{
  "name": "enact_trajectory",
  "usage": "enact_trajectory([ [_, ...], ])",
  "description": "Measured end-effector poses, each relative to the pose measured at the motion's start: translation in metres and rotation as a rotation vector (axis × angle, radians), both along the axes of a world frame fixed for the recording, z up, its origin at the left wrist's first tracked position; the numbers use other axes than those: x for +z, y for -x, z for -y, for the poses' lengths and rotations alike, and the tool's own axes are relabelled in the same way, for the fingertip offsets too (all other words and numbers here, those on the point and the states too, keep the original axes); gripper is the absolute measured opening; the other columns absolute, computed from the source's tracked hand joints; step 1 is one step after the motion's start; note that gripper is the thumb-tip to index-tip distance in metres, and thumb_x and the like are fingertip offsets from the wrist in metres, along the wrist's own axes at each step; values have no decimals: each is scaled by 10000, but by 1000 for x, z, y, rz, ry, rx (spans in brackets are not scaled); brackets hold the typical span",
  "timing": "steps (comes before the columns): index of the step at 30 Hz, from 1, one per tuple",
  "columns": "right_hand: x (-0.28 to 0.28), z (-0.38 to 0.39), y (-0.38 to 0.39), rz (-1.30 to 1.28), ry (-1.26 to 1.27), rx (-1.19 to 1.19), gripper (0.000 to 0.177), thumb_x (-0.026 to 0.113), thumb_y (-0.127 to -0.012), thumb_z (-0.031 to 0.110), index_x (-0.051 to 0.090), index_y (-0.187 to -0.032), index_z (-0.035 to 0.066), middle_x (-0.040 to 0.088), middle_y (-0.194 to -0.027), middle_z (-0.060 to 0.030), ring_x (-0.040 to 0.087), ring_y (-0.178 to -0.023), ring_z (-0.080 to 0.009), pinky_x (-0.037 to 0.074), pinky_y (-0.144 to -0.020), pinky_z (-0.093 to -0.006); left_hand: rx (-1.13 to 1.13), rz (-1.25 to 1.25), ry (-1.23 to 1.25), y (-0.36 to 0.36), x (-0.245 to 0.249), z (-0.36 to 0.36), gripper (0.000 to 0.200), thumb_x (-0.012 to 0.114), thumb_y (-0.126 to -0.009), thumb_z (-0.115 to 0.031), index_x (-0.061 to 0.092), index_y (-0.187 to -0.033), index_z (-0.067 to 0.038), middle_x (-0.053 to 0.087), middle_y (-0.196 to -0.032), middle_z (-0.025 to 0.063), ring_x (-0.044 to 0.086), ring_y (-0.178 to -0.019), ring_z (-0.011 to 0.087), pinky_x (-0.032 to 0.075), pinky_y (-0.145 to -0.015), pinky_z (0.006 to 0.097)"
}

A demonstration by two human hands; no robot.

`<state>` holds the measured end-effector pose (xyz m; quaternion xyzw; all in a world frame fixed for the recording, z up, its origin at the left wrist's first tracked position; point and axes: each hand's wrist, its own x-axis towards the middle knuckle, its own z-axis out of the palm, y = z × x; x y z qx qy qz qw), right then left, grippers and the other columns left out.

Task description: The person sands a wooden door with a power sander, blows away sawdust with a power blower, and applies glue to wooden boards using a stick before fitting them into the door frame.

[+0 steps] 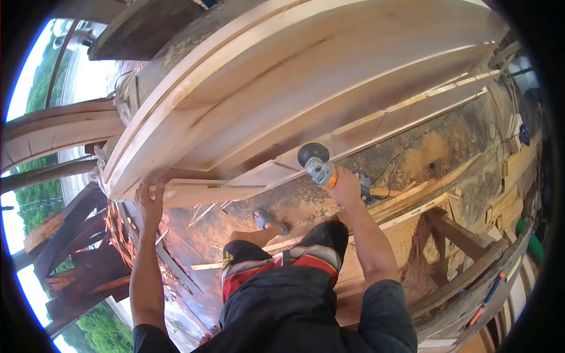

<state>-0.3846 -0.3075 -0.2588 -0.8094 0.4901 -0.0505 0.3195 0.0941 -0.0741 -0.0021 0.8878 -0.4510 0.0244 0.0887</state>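
Observation:
A large pale wooden panel [259, 88] with raised edges and long ribs stretches from the lower left to the upper right. At its near left corner, my left hand [149, 202] has its fingers curled over the wood edge. My right hand [346, 187] is wrapped round the body of an angle grinder [321, 173], grey and orange, fitted with a round dark disc [312, 154]. That disc is tilted up close to the panel's lower wooden rail [359, 141].
Sawdust [432, 150] covers parts of the floor around my sandalled foot [271, 222]. Long wooden strips [421, 191] lie to the right, beside a wooden trestle [459, 235]. A curved beam [65, 129] and broken timber [88, 265] are on the left. An orange-handled tool [487, 299] rests at lower right.

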Motion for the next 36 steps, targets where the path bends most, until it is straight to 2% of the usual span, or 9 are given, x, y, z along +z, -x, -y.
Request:
enact_trajectory([
  [6,15,31,31,14,-41,-61,453,817,-728,245,582,-1075,74,685,-983,-174,671,-956,-393,531,-835,-496,23,12,-79,9,3,1,266,676,-953,-267,583,-1004,-23,605,-950,185,562,-953,400,426,-863,493],
  [9,20,45,46,39,-58,-105,448,813,-734,242,587,-1083,77,691,-995,-175,672,-962,-382,528,-837,-492,43,6,-129,15,7,2,264,667,-961,-247,556,-1023,-16,587,-955,191,552,-955,391,420,-861,484],
  [12,13,62,62,-9,-98,-124,462,832,-735,329,629,-1059,70,703,-1020,-192,672,-972,-419,538,-826,-500,78,-32,-156,18,9,6,257,657,-972,-241,551,-1027,-13,578,-970,191,545,-954,373,418,-867,467],
  [17,15,89,88,81,-90,-299,425,822,-729,293,627,-1040,78,701,-1021,-201,671,-979,-419,538,-826,-497,80,-38,-212,22,13,10,280,647,-984,-253,538,-1021,2,561,-964,186,529,-936,355,417,-871,441],
  [21,28,127,136,64,-118,-374,436,819,-713,273,624,-1052,79,707,-1010,-201,675,-972,-418,541,-825,-496,103,-19,-252,21,13,11,302,613,-1004,-277,538,-1024,14,554,-970,197,542,-961,362,414,-881,461],
  [27,38,172,190,-41,-165,-576,495,833,-734,337,602,-1092,84,719,-994,-180,687,-956,-407,549,-823,-487,112,-64,-259,18,11,18,313,586,-1019,-293,525,-1049,12,548,-1003,234,543,-982,394,402,-900,497],
  [30,35,164,196,-1,-146,-708,515,825,-741,381,614,-1120,103,726,-994,-171,691,-956,-404,551,-833,-480,141,-45,-297,19,10,23,452,587,-1017,-343,500,-1253,32,539,-1229,294,505,-1194,445,374,-1032,519],
  [33,55,144,185,46,-267,-526,510,808,-759,407,627,-1144,124,726,-1012,-156,694,-963,-392,553,-842,-473,128,-13,-359,10,10,25,577,591,-1010,-362,440,-1386,50,492,-1371,311,440,-1319,461,333,-1116,521],
  [36,41,117,153,57,-173,-285,465,779,-785,393,641,-1146,133,725,-1027,-139,698,-964,-373,556,-846,-468,140,-32,-407,18,18,35,631,592,-1006,-367,412,-1432,63,473,-1417,318,417,-1355,466,315,-1142,523],
])
